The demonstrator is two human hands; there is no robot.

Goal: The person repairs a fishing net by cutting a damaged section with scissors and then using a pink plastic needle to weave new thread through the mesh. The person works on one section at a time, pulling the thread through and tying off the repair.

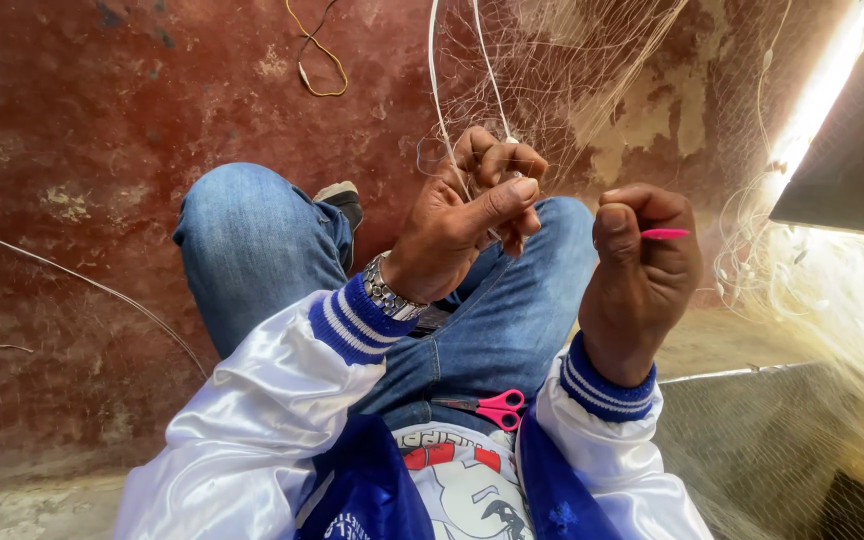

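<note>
My left hand [467, 215] is raised over my lap, its fingers pinched on the white cords and fine mesh of a pale fishing net [552, 70] that hangs down from above. A metal watch sits on that wrist. To the right, my right hand [642, 265] is closed in a fist around a thin pink netting needle [665, 234], whose tip sticks out to the right. The two hands are a little apart. Pink-handled scissors [487, 406] lie on my lap below the hands.
I sit in blue jeans and a white jacket with blue cuffs on a worn red floor [102, 200]. More bunched net [832, 300] lies at the right beside a dark board. A yellow cord [317, 60] lies at the top.
</note>
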